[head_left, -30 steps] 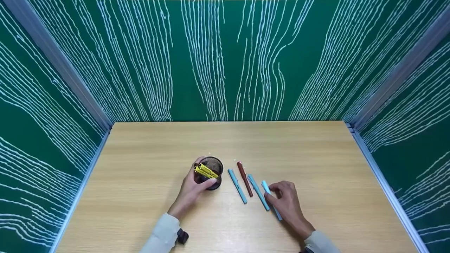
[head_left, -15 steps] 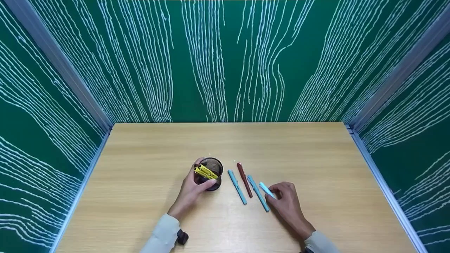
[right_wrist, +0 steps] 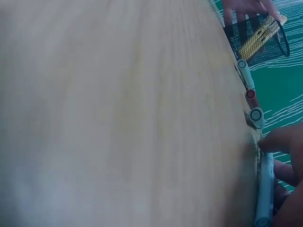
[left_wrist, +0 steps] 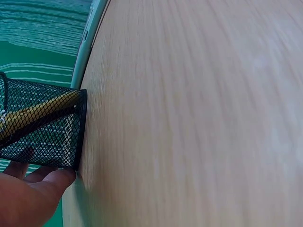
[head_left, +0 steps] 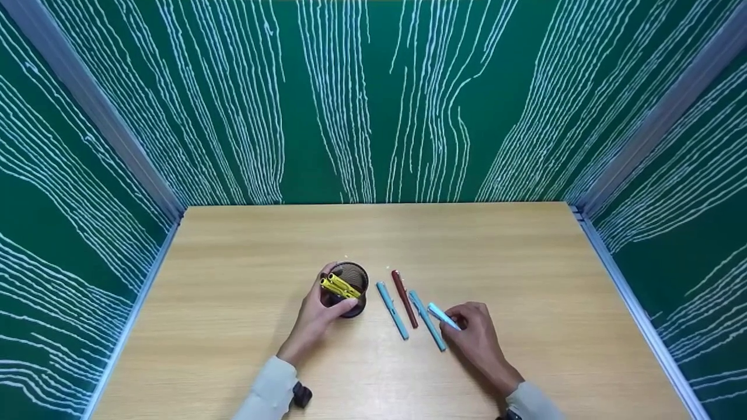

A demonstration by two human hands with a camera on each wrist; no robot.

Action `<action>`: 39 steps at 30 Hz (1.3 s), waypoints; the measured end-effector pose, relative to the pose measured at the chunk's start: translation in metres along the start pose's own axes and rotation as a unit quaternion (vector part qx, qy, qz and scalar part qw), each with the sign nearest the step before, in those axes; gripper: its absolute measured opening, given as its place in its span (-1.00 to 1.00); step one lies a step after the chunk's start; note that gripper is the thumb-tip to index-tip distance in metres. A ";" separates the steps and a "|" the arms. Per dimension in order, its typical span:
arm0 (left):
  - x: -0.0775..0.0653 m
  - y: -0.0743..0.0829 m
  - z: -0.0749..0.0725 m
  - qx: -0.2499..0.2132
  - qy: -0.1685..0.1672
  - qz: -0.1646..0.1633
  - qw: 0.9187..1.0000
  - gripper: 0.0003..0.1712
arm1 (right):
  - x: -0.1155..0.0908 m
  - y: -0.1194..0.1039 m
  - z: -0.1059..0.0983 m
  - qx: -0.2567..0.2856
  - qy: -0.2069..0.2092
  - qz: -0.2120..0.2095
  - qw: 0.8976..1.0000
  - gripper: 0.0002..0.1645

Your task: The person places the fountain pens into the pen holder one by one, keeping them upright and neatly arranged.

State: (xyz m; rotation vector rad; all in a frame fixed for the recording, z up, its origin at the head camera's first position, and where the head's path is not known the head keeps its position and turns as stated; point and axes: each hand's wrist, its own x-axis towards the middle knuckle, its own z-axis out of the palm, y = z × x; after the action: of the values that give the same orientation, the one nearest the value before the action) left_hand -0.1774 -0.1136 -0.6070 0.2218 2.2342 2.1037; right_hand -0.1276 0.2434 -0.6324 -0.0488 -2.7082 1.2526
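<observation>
My left hand [head_left: 317, 315] grips a black mesh pen cup [head_left: 353, 272] standing on the wooden table, thumb near its front rim. Several yellow pens [head_left: 340, 286] lean inside the cup toward the left. My right hand [head_left: 475, 332] pinches a light blue pen [head_left: 443, 315] between thumb and fingers. Its far end points up and left, while its near part is hidden under the hand in the head view. In the right wrist view this blue pen [right_wrist: 266, 189] runs close along the tabletop. Left of it lie a blue pen [head_left: 427, 321], a dark red pen [head_left: 404, 298] and another blue pen [head_left: 392, 310], roughly side by side.
The table [head_left: 280, 239] is bordered by green panels [head_left: 373, 116] with wavy white lines, at the back and both sides. Metal posts [head_left: 117, 111] mark the corners. A small black device [head_left: 302, 395] sits at the left wrist.
The light blue pen in my right hand has turned, its far end swinging left and its near end slipping out of sight under the hand. My left hand keeps hold of the cup.
</observation>
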 end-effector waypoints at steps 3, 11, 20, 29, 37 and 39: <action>-0.001 0.000 0.000 0.002 0.004 -0.005 1.000 0.04 | 0.001 -0.003 -0.004 0.014 -0.006 0.015 1.000 -0.87; 0.000 0.001 0.001 0.004 0.001 -0.003 1.000 0.04 | 0.002 -0.007 -0.012 0.043 0.002 0.036 0.998 -0.85; 0.000 0.000 0.002 -0.013 0.000 -0.005 1.000 0.05 | 0.007 -0.009 -0.018 0.072 0.002 0.047 0.996 -0.82; -0.001 0.000 0.001 0.001 0.004 -0.007 1.000 0.07 | 0.012 -0.009 -0.018 0.083 0.006 0.045 0.996 -0.83; 0.000 -0.001 0.001 0.008 0.008 -0.009 1.000 0.07 | 0.018 -0.015 -0.020 0.092 0.001 0.053 0.994 -0.81; 0.000 0.000 0.001 0.009 0.008 -0.008 1.000 0.07 | 0.019 -0.016 -0.021 0.094 0.001 0.052 0.994 -0.81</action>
State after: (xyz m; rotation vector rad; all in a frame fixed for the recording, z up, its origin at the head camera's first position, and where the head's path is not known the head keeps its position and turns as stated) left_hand -0.1773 -0.1128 -0.6074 0.1878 2.2573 2.0849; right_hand -0.1421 0.2502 -0.6046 -0.1710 -2.6021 1.5293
